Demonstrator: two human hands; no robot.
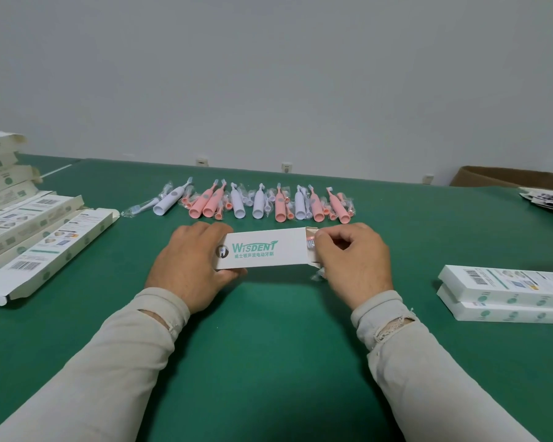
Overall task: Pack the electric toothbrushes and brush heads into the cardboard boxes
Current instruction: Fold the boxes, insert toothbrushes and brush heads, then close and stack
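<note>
Mostly green table, pale wall behind, sockets at base.

Pink and white toothbrushes, green table

Even, soft light; faint shadows; slight blur; wide-angle bending at edges.

Both hands curled, forearms converging forward.
</note>
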